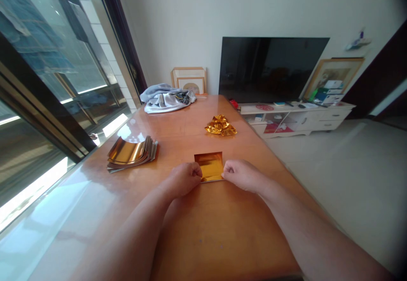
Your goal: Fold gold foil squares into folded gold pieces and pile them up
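At the near middle of the table (222,234), a folded gold sheet (208,166) lies flat between the two hands, straight ahead of the chest. Its long axis appears to run left to right across the body, though it is only a little wider than it is deep. Its straight lower edge faces the person, and the inner face shines yellow.

The left hand (186,179) comes in from the left, its fingers curled into a pinch on the sheet's left end near the lower corner. The right hand (243,176) comes in from the right, closed the same way on the right end. Both hands are gripping the sheet, but whether the thumbs lie beneath it is hidden. They sit about level, and the left overlaps a little more of the foil, so it is the nearer by a small margin.

Off to the left, a stack of gold sheets (132,154) lies curled on the table. Farther ahead sits a crumpled gold foil (221,125). At the far end are a grey cloth (167,98) and framed pictures (189,79), with a TV (273,69) on a white cabinet (295,115) to the right.
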The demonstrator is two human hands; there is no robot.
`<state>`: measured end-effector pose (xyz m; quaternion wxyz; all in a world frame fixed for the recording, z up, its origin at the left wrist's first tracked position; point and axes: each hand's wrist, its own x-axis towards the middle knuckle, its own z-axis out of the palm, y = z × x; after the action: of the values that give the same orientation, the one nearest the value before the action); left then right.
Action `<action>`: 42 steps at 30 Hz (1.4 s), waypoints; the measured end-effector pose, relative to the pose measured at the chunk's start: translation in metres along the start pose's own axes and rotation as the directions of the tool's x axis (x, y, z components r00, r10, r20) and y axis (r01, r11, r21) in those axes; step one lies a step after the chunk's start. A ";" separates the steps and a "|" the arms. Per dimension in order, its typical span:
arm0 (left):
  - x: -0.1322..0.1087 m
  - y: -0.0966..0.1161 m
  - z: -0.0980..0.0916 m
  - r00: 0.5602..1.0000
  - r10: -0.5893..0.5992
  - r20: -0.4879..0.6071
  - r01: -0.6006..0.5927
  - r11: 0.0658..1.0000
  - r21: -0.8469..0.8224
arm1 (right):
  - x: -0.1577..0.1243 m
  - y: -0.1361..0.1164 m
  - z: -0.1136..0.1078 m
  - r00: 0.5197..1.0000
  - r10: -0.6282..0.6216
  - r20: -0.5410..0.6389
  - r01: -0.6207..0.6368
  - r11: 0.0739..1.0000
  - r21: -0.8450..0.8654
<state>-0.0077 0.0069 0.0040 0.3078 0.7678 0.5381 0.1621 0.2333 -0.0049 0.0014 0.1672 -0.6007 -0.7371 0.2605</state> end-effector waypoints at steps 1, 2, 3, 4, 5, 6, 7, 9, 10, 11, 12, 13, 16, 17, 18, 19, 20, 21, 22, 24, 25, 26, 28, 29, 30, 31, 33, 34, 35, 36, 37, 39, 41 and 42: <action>0.000 -0.001 0.000 1.000 0.004 -0.005 -0.004 1.000 -0.002 | 0.000 0.001 0.000 1.000 -0.003 -0.001 0.003 1.000 -0.003; 0.000 -0.002 0.001 1.000 0.007 -0.011 -0.007 1.000 -0.003 | 0.000 0.001 0.001 1.000 -0.007 -0.002 0.007 1.000 -0.008; 0.000 -0.003 0.001 1.000 0.008 -0.016 -0.008 1.000 0.000 | 0.001 0.002 0.001 1.000 -0.010 -0.002 0.010 1.000 -0.011; 0.000 -0.004 0.002 1.000 0.008 -0.017 -0.008 1.000 0.006 | 0.001 0.002 0.001 1.000 -0.011 -0.003 0.011 1.000 -0.013; 0.000 -0.004 0.002 1.000 0.010 -0.016 -0.010 1.000 0.016 | 0.001 0.002 0.002 1.000 -0.011 -0.004 0.011 1.000 -0.014; 0.000 -0.005 0.002 1.000 0.012 -0.013 -0.012 1.000 0.028 | 0.001 0.002 0.002 1.000 -0.009 -0.003 0.009 1.000 -0.012; 0.000 -0.005 0.002 1.000 0.016 -0.009 -0.015 0.999 0.042 | 0.001 0.002 0.002 1.000 -0.005 -0.001 0.005 1.000 -0.009; 0.000 -0.004 0.001 1.000 0.025 -0.001 -0.025 0.997 0.068 | 0.001 0.003 0.002 1.000 0.000 0.002 0.000 1.000 -0.005; -0.001 -0.002 0.000 0.999 0.033 0.002 -0.033 0.996 0.083 | 0.001 0.003 0.002 1.000 0.000 0.004 0.000 1.000 -0.004; -0.001 -0.001 0.000 0.999 0.041 0.004 -0.042 0.994 0.098 | 0.001 0.003 0.002 1.000 -0.001 0.004 0.001 1.000 -0.003; -0.001 0.001 -0.001 0.999 0.052 0.006 -0.052 0.992 0.115 | 0.002 0.003 0.002 1.000 0.000 0.002 0.000 1.000 -0.005; -0.002 0.003 -0.002 0.998 0.065 0.009 -0.065 0.989 0.133 | 0.002 0.004 0.003 1.000 0.001 0.000 -0.001 1.000 -0.008; -0.003 0.007 -0.003 0.994 0.110 0.009 -0.110 0.973 0.204 | 0.002 0.005 0.003 1.000 0.007 -0.005 -0.007 1.000 -0.019; -0.003 0.008 -0.004 0.992 0.127 0.006 -0.125 0.964 0.235 | 0.002 0.005 0.003 1.000 0.007 -0.005 -0.007 1.000 -0.022; -0.004 0.008 -0.004 0.989 0.148 -0.001 -0.142 0.953 0.268 | 0.002 0.005 0.003 1.000 0.007 -0.002 -0.007 1.000 -0.023; -0.004 0.008 -0.004 0.985 0.172 -0.010 -0.161 0.939 0.302 | 0.002 0.005 0.003 1.000 0.006 0.001 -0.006 1.000 -0.022; -0.004 0.008 -0.004 0.980 0.198 -0.018 -0.181 0.925 0.334 | 0.003 0.006 0.004 1.000 0.004 0.003 -0.004 1.000 -0.023; -0.005 0.008 -0.003 0.974 0.226 -0.024 -0.203 0.910 0.362 | 0.003 0.007 0.004 1.000 0.001 0.005 -0.001 1.000 -0.023; -0.006 0.009 -0.003 0.966 0.256 -0.025 -0.227 0.895 0.385 | 0.003 0.007 0.004 1.000 -0.002 0.006 0.002 1.000 -0.024; -0.007 0.011 -0.003 0.951 0.310 -0.006 -0.279 0.863 0.421 | 0.004 0.009 0.005 1.000 -0.007 0.003 0.007 1.000 -0.030; -0.008 0.013 -0.003 0.943 0.334 0.012 -0.306 0.847 0.434 | 0.004 0.009 0.006 1.000 -0.007 0.001 0.008 0.999 -0.033; -0.009 0.015 -0.002 0.934 0.355 0.032 -0.332 0.832 0.445 | 0.004 0.009 0.006 1.000 -0.007 0.001 0.007 0.999 -0.036; -0.011 0.020 -0.001 0.917 0.391 0.074 -0.379 0.801 0.463 | 0.004 0.009 0.006 1.000 -0.007 0.000 0.007 0.999 -0.040; -0.012 0.022 -0.001 0.910 0.404 0.093 -0.398 0.786 0.473 | 0.004 0.009 0.005 1.000 -0.006 0.000 0.006 0.999 -0.041; -0.013 0.023 -0.001 0.904 0.413 0.110 -0.412 0.773 0.482 | 0.004 0.008 0.005 1.000 -0.004 0.000 0.004 0.999 -0.041; -0.013 0.025 -0.001 0.900 0.417 0.124 -0.421 0.763 0.490 | 0.003 0.008 0.004 1.000 -0.002 0.001 0.002 0.999 -0.040; -0.014 0.026 0.000 0.898 0.418 0.139 -0.428 0.752 0.501 | 0.003 0.006 0.003 1.000 0.004 0.004 -0.004 0.999 -0.038; -0.013 0.027 0.000 0.898 0.416 0.144 -0.428 0.751 0.502 | 0.002 0.006 0.003 1.000 0.005 0.006 -0.005 0.999 -0.036; -0.013 0.027 0.000 0.899 0.411 0.148 -0.427 0.752 0.503 | 0.002 0.005 0.002 1.000 0.005 0.006 -0.005 0.999 -0.033; -0.013 0.028 0.000 0.901 0.405 0.154 -0.425 0.754 0.501 | 0.002 0.005 0.002 1.000 0.004 0.008 -0.004 1.000 -0.030; -0.012 0.029 0.001 0.904 0.397 0.160 -0.421 0.758 0.498 | 0.002 0.005 0.001 1.000 0.002 0.010 -0.002 1.000 -0.025; -0.012 0.031 0.001 0.909 0.380 0.170 -0.413 0.771 0.485 | 0.002 0.005 0.001 1.000 -0.003 0.011 0.004 1.000 -0.019; -0.011 0.033 0.002 0.915 0.363 0.175 -0.402 0.793 0.458 | 0.002 0.006 0.001 1.000 -0.010 0.006 0.010 1.000 -0.020; -0.011 0.033 0.002 0.921 0.349 0.173 -0.389 0.811 0.437 | 0.002 0.006 0.001 1.000 -0.014 -0.001 0.014 1.000 -0.026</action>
<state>0.0136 -0.0119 0.0248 0.1007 0.9146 0.3880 0.0533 0.2368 -0.0022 -0.0031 0.1616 -0.5977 -0.7445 0.2497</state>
